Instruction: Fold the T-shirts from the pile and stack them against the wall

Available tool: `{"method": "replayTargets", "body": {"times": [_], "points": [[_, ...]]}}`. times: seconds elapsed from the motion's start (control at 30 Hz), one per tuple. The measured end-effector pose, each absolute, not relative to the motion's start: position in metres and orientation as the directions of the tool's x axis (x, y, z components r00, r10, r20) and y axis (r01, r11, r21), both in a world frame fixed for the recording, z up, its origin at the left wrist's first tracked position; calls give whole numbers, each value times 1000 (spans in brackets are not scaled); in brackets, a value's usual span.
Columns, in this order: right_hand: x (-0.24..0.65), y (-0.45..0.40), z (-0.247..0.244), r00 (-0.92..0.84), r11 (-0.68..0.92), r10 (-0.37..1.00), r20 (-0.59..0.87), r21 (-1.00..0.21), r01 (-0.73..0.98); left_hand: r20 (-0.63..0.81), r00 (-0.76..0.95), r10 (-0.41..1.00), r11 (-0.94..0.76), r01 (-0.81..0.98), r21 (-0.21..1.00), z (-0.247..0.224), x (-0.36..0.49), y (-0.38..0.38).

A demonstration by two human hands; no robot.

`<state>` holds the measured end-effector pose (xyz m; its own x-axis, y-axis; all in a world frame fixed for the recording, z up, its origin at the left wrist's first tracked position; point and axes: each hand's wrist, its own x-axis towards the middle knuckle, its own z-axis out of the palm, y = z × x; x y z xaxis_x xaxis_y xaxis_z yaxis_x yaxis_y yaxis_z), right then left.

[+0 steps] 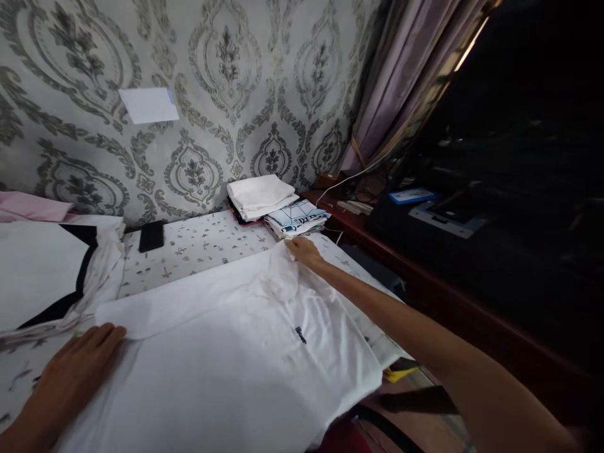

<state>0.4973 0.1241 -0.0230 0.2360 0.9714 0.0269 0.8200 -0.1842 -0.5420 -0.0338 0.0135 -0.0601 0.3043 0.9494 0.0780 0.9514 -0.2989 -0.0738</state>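
White shirt point(207, 365) spread over the near part of the patterned cloth point(198, 242), small dark lettering on its right side, wrinkled around there. Left hand point(80, 362) lies on its left edge, fingers extended and close together; thumb hidden, can't tell if it grips. Right hand point(304, 251) pinches the far corner, arm stretched across the right side.

Around: printed pile point(298, 217) just beyond right hand, close in its way; white pile point(262, 196) next to it on the left, dark and red fabric showing underneath. Black slab point(151, 236), probably a phone, lies flat near the wall point(226, 63). Far left, black-and-white garment point(38, 270) lies near left hand, pink cloth point(33, 206) behind it. White card point(150, 105) on the wall.

Right side: dark red ledge point(453, 299) along the cloth's edge, white cable point(353, 178) running up toward the purple curtain point(401, 75). Blue item point(413, 195) on a dark surface, too dim to identify. Yellow bit point(400, 374) below the shirt's right corner, under the right forearm.
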Motion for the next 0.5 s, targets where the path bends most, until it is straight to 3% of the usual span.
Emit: {"method": "replayTargets", "body": {"times": [0.13,0.5], "points": [[497,154,-31,318,-275,948,-8,-522,807,41,321,946,-308,932,-189,-55,-30,8],[534,161,-59,363,-312,931,-37,-598,739,19,287,958,-277,938,-211,-85,-69,13]]}}
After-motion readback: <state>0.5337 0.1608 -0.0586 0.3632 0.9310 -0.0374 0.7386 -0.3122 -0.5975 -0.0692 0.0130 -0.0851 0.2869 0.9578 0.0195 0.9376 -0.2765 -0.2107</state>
